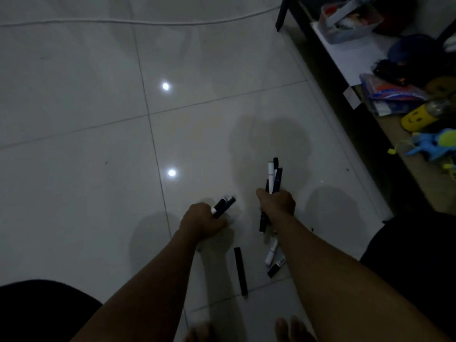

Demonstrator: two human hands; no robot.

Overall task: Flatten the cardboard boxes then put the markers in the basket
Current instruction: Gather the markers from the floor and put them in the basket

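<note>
My left hand [201, 219] is closed around a small bunch of black and white markers [223, 204], their ends sticking out up and to the right. A larger bunch of markers [273, 176] is gripped in my right hand [277, 203], standing up above the fist and poking out below it. A long black marker [240, 271] lies on the white tiled floor between my forearms. Beside my right forearm lie a white marker [271, 253] and a black one [276, 266]. No basket or cardboard box is in view.
A low dark shelf [320, 70] runs along the right side, holding a plastic container [350, 18], a yellow bottle [419, 117], a blue toy [434, 144] and other clutter. A white cable [148, 22] crosses the floor at the top. Dark shapes sit at both lower corners. My toes show at the bottom edge.
</note>
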